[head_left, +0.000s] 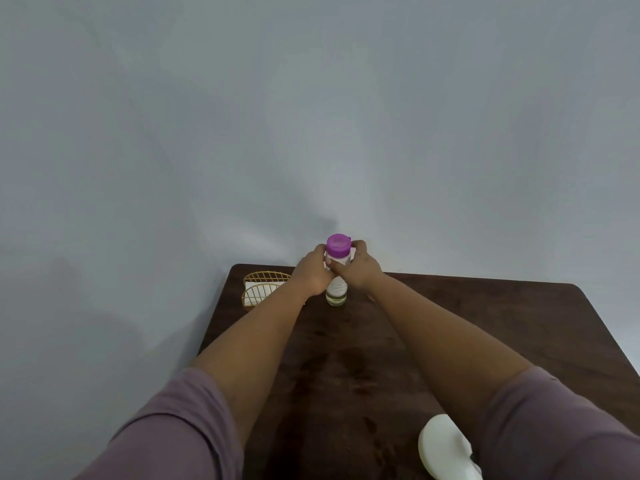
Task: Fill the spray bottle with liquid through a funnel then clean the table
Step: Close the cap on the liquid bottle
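Note:
A clear bottle [336,293] with a purple cap [338,244] stands upright near the far edge of the dark wooden table [467,323]. A little liquid shows at its base. My left hand [313,273] grips the bottle's upper body from the left. My right hand [362,268] holds it from the right, fingers curled just below the cap. A white spray head [446,448] shows at the bottom right, partly behind my right sleeve. No funnel is in view.
A gold wire holder [264,289] with white napkins sits at the table's far left corner, close to my left wrist. A pale wall rises right behind the table. Dark bare wood spreads between my forearms and to the right.

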Tool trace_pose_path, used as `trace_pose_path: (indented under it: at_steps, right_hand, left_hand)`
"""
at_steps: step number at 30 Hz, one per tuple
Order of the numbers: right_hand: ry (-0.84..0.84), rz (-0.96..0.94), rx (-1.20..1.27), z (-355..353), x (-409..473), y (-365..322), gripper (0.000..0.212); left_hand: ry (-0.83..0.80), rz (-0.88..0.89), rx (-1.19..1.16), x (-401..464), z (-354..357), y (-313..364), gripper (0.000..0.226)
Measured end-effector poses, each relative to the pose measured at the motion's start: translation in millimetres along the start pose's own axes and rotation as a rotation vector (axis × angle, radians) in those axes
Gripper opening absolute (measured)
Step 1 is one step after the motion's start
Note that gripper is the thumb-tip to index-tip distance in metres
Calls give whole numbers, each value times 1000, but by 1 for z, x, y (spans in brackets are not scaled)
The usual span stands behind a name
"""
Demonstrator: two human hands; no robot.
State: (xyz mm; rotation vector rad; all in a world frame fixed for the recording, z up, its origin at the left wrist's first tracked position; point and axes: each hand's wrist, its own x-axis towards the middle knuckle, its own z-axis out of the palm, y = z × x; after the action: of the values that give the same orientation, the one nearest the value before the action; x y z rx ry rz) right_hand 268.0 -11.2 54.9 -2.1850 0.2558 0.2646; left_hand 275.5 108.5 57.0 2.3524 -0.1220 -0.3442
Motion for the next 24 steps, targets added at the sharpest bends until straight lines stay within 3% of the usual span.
trace_pose_path:
  at_steps: [3, 7, 13, 18, 24]
  right_hand:
    - [22, 30, 41, -4, -4, -2, 94]
    - [42, 49, 41, -13, -16, -4, 95]
    - [97, 22, 11, -35, -57, -13, 79]
    - [151, 26, 10, -52, -108, -12, 65]
    - [297, 50, 288, -80, -175, 17, 35]
  left_hand:
    - [16, -19, -10, -3, 0, 2, 60]
    - [27, -62, 36, -14, -6, 9, 71]
    - [146, -3, 104, -46, -26, 21, 79]
    - [231, 147, -49, -97, -15, 45, 62]
    - [111, 217, -296, -169, 26, 71, 52]
